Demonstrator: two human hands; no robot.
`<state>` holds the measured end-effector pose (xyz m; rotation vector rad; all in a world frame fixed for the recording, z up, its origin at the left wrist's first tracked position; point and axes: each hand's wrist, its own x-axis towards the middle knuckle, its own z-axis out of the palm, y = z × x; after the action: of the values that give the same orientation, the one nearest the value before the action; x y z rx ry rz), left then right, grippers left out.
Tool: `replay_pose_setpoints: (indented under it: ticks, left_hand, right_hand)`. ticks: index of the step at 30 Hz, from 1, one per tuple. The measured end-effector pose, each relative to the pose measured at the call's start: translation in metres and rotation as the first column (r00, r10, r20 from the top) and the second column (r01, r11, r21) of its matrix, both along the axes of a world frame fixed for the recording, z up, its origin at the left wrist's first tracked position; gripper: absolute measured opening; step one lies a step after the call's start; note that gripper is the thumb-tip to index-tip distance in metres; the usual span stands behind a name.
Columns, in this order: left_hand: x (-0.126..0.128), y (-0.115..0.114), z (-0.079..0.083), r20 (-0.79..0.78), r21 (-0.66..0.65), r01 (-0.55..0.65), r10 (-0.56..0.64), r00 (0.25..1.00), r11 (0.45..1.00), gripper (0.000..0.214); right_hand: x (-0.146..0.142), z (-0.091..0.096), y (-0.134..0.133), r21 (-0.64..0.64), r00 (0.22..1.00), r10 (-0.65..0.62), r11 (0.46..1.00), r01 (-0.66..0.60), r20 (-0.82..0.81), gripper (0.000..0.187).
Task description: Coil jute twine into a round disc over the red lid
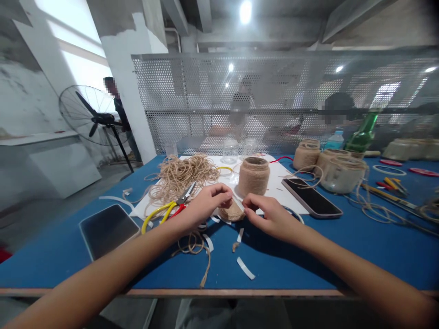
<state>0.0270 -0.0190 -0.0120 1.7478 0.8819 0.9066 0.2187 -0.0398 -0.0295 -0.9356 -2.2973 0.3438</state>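
Head cam: twine disc (231, 212) btwn L hand (215, 200) & R hand (263, 213).

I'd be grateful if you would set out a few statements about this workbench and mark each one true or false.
1. A tan disc shows between the left hand and the right hand. True.
2. The right hand grips the scissors. False: they lie beside the left forearm.
3. The twine heap is left of the wrapped jar just beyond the hands. True.
4. The green bottle stands at the left end of the table. False: it stands on the right, behind other jars.
5. The phone right of the wrapped jar has a dark screen. True.
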Motion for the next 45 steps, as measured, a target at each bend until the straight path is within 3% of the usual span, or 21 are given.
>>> replay_pose_setpoints:
  ticks: [9,13,22,30,38,45]
  left_hand:
    - [-0.003,0.004,-0.004,-0.12,0.21,-0.033,0.059,0.991,0.977,0.011]
    - [-0.004,0.004,-0.004,-0.152,0.273,-0.056,0.1,0.983,0.96,0.011]
    - [-0.004,0.0,-0.001,-0.176,0.324,-0.072,0.134,0.975,0.943,0.013]
    - [0.005,-0.013,0.001,-0.34,0.352,0.035,0.093,0.936,0.935,0.015]
    - [0.004,-0.01,-0.004,-0.399,0.482,0.101,0.115,0.91,0.87,0.015]
    - [0.003,-0.011,-0.004,-0.436,0.534,0.129,0.141,0.889,0.836,0.015]
  right_hand:
    - [-0.001,-0.003,0.0,0.01,0.999,-0.047,0.999,0.046,0.022,0.006]
    - [-0.001,0.0,-0.001,-0.042,0.999,-0.049,0.998,0.049,0.001,0.015]
    - [0.003,0.0,0.005,-0.145,0.959,-0.121,0.986,0.086,-0.254,0.029]
    - [-0.004,0.001,0.001,-0.185,0.972,-0.06,0.982,0.018,-0.226,0.012]
    - [-0.005,0.001,0.0,-0.201,0.977,-0.017,0.979,-0.027,-0.212,0.013]
    - [-0.006,0.001,0.002,-0.367,0.953,-0.031,0.926,-0.086,-0.3,0.014]
